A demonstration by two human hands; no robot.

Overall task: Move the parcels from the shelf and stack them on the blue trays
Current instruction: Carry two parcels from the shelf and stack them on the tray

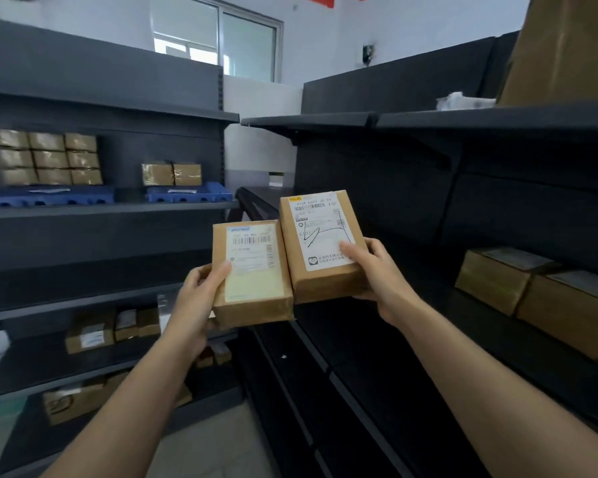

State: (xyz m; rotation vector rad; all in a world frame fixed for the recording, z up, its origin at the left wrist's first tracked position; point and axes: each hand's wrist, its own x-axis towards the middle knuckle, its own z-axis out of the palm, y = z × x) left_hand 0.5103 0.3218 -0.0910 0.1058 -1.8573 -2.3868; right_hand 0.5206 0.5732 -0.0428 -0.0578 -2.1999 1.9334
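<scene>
Hands (197, 294) (380, 277) hold parcels (252, 270) (321, 243), lengthwise roughly away.

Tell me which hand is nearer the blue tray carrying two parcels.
Left. The left hand, gripping the left parcel, is below and slightly right of the blue tray; the right hand, holding the right parcel, is farther right.

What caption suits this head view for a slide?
Left hand grips one labelled parcel, right hand a pen-marked parcel, facing partly stacked blue trays.
</scene>
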